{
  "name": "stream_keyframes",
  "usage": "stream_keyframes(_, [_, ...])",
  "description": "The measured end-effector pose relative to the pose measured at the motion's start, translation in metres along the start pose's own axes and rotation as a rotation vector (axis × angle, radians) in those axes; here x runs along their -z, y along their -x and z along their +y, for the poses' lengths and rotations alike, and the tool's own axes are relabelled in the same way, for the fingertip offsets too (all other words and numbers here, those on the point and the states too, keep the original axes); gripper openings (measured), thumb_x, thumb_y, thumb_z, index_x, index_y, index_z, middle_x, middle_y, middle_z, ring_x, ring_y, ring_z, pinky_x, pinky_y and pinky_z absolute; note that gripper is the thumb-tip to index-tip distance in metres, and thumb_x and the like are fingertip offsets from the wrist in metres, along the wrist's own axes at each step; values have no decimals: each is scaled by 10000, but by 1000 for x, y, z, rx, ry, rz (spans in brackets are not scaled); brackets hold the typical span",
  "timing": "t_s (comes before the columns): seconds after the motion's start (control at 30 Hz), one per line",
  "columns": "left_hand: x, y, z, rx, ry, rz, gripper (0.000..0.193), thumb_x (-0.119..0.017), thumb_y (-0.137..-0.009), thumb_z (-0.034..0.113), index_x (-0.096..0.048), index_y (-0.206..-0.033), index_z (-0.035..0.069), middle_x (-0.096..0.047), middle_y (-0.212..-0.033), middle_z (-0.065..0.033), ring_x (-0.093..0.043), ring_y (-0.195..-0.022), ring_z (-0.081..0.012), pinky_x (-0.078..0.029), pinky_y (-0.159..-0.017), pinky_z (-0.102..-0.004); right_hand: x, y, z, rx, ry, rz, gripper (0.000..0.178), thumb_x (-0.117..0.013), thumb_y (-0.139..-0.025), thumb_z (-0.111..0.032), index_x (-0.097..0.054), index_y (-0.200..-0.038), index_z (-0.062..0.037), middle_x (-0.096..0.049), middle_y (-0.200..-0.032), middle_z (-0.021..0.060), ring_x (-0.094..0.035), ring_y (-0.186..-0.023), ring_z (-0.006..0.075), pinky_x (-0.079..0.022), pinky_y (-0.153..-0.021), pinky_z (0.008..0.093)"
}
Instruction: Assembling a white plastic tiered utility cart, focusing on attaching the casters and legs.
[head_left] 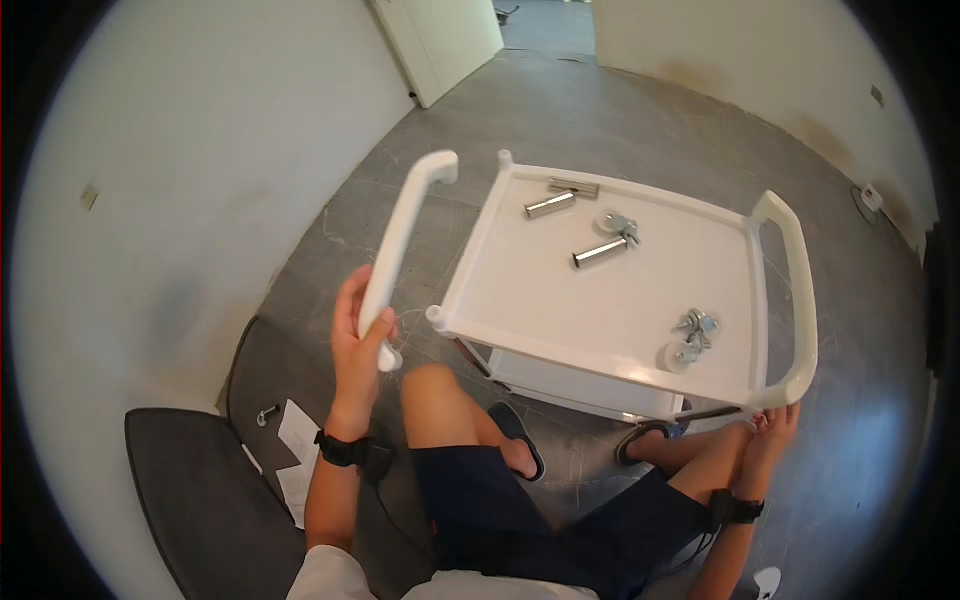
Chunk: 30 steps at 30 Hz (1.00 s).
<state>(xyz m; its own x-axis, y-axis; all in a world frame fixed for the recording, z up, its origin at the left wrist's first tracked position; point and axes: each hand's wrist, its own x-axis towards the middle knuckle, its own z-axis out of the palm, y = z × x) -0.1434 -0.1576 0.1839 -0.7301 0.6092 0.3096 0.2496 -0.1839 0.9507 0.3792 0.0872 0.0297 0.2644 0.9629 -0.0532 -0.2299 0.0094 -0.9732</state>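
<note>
Grey flooring (860,330) spreads beneath a white trolley (520,280); just off its left edge, a loose white handle (399,230) leans in the raised left hand (355,345), fingers clamped around its lower part. By the near right corner, under the end of the fitted handle (803,290), the right hand (772,430) points upward, its fingers partly hidden and their grip impossible to tell. Metal tubes (550,206) lie toward the far edge.
</note>
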Motion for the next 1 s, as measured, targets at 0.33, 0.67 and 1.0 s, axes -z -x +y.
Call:
stream_keyframes(0.33, [-41, -40, 8, 45, 71, -64, 499, -590, -949, 45, -464, -1431, 25, -551, -1133, -48, -478, -693, -46, -412, -608, -201, -18, 15, -10, 108, 68, -70, 146, -529, -998, -135, -545, -1129, -72, -538, -790, -13, -494, -597, 44, -353, -494, 160])
stream_keyframes(0.67, [-43, -49, 11, 127, 215, -108, 512, -601, -965, 84, -452, -1449, 9, -568, -1006, -18, -478, -671, -49, -387, -576, -206, -17, 14, -6, 155, 59, -43, 172, -522, -1006, -122, -546, -1161, -51, -572, -826, 0, -506, -608, 38, -374, -498, 159])
stream_keyframes(1.0, [-40, -57, 17, 215, 323, -143, 532, -571, -998, 137, -402, -1488, 15, -569, -1069, -3, -479, -689, -48, -375, -558, -215, -18, 13, -7, 106, 75, -28, 175, -525, -1002, -113, -555, -1151, -28, -591, -901, 23, -522, -655, 71, -450, -600, 208])
